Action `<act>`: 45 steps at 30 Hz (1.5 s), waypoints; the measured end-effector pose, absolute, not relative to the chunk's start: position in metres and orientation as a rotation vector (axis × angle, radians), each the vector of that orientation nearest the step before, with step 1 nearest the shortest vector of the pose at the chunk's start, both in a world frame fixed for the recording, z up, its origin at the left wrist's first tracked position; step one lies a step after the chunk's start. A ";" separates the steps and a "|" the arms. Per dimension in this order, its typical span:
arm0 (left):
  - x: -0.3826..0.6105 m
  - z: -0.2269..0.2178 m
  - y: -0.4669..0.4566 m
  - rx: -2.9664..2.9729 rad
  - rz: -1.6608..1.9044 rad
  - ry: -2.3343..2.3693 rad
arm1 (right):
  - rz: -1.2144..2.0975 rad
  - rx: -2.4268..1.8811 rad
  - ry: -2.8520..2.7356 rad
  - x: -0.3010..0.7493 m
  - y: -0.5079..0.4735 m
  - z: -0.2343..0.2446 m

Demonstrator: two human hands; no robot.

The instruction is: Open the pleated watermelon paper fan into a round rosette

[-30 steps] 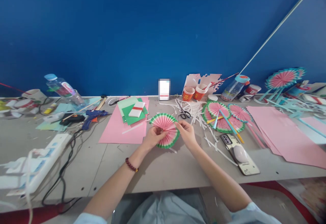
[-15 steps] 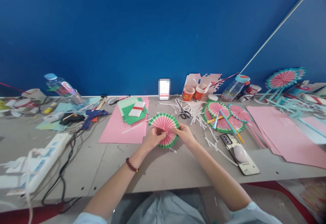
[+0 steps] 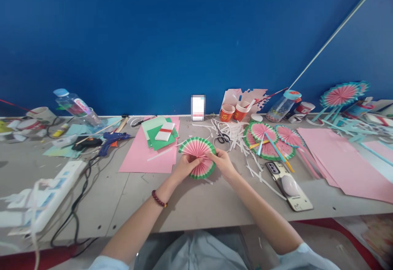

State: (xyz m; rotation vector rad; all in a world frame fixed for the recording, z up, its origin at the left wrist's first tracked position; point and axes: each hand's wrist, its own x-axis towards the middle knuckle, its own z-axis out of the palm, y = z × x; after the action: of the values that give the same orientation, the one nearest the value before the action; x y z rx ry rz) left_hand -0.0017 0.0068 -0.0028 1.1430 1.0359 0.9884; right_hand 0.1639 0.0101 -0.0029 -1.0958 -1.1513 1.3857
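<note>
A round pleated paper fan (image 3: pixel 198 146), pink with a white and green rim like a watermelon slice, is spread out between my two hands above the table. My left hand (image 3: pixel 185 167) grips its lower left part, with the thumb lying over the folds near the centre. On the right side, my right hand (image 3: pixel 224 163) pinches the fan, its thumb and fingertips close to the middle. Fingers behind the paper are hidden. Beyond my right hand lie scissors (image 3: pixel 223 138) with black handles, among white paper strips (image 3: pixel 236 133).
Pink sheets (image 3: pixel 132 159) with green paper (image 3: pixel 159 142) lie left, beside a blue glue gun (image 3: pixel 112 139) and a power strip (image 3: pixel 58 196). Finished watermelon fans (image 3: pixel 284 151), a phone (image 3: pixel 302 200) and more pink sheets (image 3: pixel 346 163) are right. Paper cups (image 3: pixel 227 113) stand behind.
Almost nothing differs. The fan has tilted very slightly in my hands, and both hands keep their grip in nearly the same place.
</note>
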 end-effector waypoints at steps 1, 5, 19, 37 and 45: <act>-0.002 -0.002 0.007 1.114 0.987 1.054 | 1.396 -1.069 -1.150 0.164 0.010 -0.002; -0.003 0.000 0.008 0.966 1.060 1.065 | 1.327 -1.014 -1.155 0.162 0.010 0.001; -0.005 0.000 0.009 0.925 1.104 1.037 | 0.076 -1.144 -1.855 0.161 0.001 0.007; -0.004 -0.008 0.010 1.286 1.031 1.199 | -0.059 -1.239 -2.033 0.157 -0.002 0.007; -0.004 -0.004 0.009 1.309 1.044 1.201 | 0.059 -1.194 -2.023 0.157 -0.002 0.011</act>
State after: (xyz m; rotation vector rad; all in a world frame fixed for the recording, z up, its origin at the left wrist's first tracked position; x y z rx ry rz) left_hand -0.0044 0.0087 -0.0037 1.3088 1.2006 1.0443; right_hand 0.1571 -0.0021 0.0107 -1.1940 -2.0226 0.0591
